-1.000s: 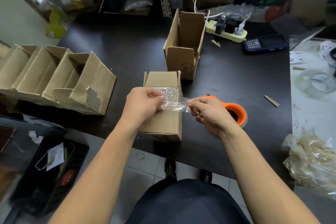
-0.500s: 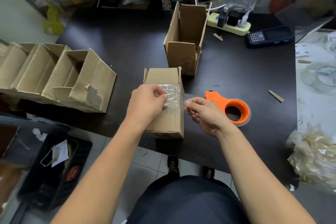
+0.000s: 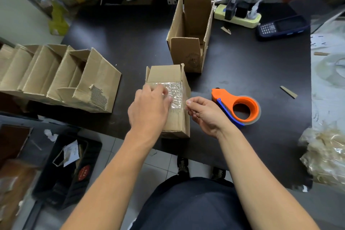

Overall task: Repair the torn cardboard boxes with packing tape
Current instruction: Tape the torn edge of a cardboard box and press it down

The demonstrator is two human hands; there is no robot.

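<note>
A small cardboard box (image 3: 177, 123) lies on its side at the front edge of the black table (image 3: 138, 46). Clear packing tape (image 3: 176, 95) covers part of its top face. My left hand (image 3: 149, 108) rests on that face and presses the tape down with its fingers. My right hand (image 3: 203, 114) pinches the tape's free end at the box's right edge. An orange tape dispenser (image 3: 237, 106) with a blue handle lies on the table just right of my right hand.
An open tall box (image 3: 188, 39) stands behind the small one. Several open boxes (image 3: 56, 74) lie in a row at the left; the nearest has a torn corner. A power strip (image 3: 237, 15), a handset (image 3: 281, 27) and crumpled plastic (image 3: 324, 157) sit at the right.
The tape strip held above the box between both hands has come down onto its top face. My left hand now presses it flat; my right hand has moved in to the box's right edge.
</note>
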